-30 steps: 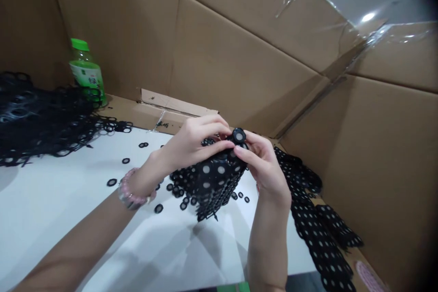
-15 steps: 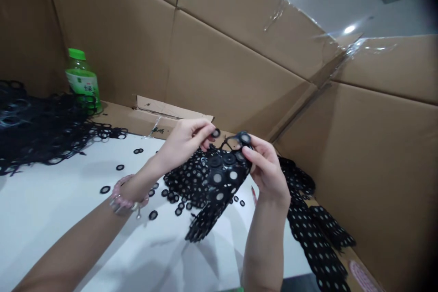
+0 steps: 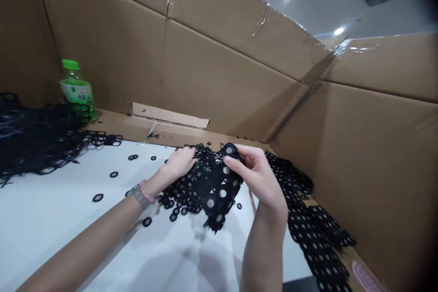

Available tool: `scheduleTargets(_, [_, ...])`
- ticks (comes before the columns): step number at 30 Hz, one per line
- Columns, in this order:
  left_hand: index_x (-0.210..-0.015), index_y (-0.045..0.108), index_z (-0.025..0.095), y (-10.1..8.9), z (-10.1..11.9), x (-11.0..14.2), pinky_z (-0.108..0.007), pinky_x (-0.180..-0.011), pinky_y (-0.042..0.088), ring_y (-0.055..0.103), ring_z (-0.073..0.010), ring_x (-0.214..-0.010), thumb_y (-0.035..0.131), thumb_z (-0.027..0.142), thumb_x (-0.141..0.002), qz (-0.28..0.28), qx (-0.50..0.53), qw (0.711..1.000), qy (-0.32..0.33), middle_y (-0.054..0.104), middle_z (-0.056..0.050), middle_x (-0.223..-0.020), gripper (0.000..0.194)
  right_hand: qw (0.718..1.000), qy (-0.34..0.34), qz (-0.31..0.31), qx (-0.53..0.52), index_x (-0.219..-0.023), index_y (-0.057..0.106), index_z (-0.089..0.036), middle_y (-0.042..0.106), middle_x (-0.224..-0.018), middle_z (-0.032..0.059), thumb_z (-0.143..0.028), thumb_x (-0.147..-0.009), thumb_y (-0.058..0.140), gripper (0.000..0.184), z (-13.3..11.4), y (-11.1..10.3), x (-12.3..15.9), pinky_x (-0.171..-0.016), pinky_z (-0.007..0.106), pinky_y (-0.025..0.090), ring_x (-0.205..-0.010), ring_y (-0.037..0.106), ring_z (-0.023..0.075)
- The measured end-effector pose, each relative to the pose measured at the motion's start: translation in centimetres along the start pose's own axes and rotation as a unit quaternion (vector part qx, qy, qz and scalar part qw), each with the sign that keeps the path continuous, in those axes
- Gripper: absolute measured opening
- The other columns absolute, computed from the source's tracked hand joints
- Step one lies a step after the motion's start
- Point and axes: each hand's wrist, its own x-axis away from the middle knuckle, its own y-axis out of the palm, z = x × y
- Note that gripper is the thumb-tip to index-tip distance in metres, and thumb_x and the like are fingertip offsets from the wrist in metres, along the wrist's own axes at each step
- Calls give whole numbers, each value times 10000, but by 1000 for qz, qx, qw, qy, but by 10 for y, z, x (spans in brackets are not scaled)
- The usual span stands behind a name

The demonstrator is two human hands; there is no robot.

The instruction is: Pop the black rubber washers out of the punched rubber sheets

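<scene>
My right hand point(image 3: 255, 171) pinches the upper end of a black perforated strip point(image 3: 222, 193) between thumb and fingers. The strip is flat, with rows of round pieces or holes that look pale, and it hangs tilted down to the left. My left hand point(image 3: 182, 163), with a pink beaded bracelet on its wrist, is low over a heap of small black rings point(image 3: 183, 189). Its fingers bend down toward the heap and their tips are hidden, so whether they hold a ring does not show. The strip covers part of the heap.
Loose rings point(image 3: 98, 197) dot the white tabletop point(image 3: 44, 232). A tangle of black ring-shaped scrap point(image 3: 37, 139) lies left, beside a green-capped bottle point(image 3: 78, 93). More perforated strips point(image 3: 313, 242) lie right, near a red pen-like object point(image 3: 252, 201). Cardboard walls point(image 3: 219, 68) enclose the table.
My left hand has moved down and left from the strip to the heap; the ring pinched in its fingers no longer shows. The strip is lowered slightly, still in my right hand. The view has shifted slightly.
</scene>
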Motion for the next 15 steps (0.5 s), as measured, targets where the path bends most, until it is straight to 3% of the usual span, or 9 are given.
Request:
scheduleTargets(3, [-725, 496, 162, -29, 8, 7, -256, -620, 386, 519, -158, -651, 375, 292, -870, 148, 72, 985, 60, 565, -39, -712, 229, 998, -12, 7, 64, -624, 479, -165, 411, -598, -31, -249, -823, 506, 218, -4, 3, 1, -518, 223, 302, -576, 387, 98])
scheduleTargets(5, [-684, 458, 167, -50, 21, 19, -222, -568, 366, 457, -116, -578, 384, 329, -874, 200, 165, 955, 144, 500, 9, -632, 260, 993, -29, 13, 110, -582, 432, -169, 357, -565, -43, -238, -812, 514, 253, -7, 8, 0, -492, 223, 261, -545, 331, 88])
scheduleTargets(8, [-696, 476, 159, -70, 39, 37, -192, -529, 347, 428, -89, -560, 492, 336, -823, 123, 219, 941, 226, 481, 34, -622, 218, 986, -60, 5, 152, -574, 420, -171, 322, -547, -51, -182, -795, 507, 238, -10, 15, -1, -479, 224, 233, -532, 288, 83])
scheduleTargets(11, [-717, 516, 153, -74, 45, 43, -190, -535, 329, 430, -81, -569, 428, 283, -869, 56, 219, 941, 250, 506, 36, -628, 219, 984, -72, 2, 160, -594, 453, -171, 366, -562, -47, -162, -802, 492, 213, -8, 17, -2, -502, 222, 261, -551, 319, 88])
scheduleTargets(15, [-574, 414, 147, -67, 39, 36, -197, -511, 287, 363, -70, -517, 353, 287, -906, 76, 263, 934, 231, 416, 49, -539, 365, 993, -68, -70, 61, -716, 531, -185, 458, -651, -26, -243, -820, 519, 120, 1, 13, -7, -581, 233, 353, -619, 408, 114])
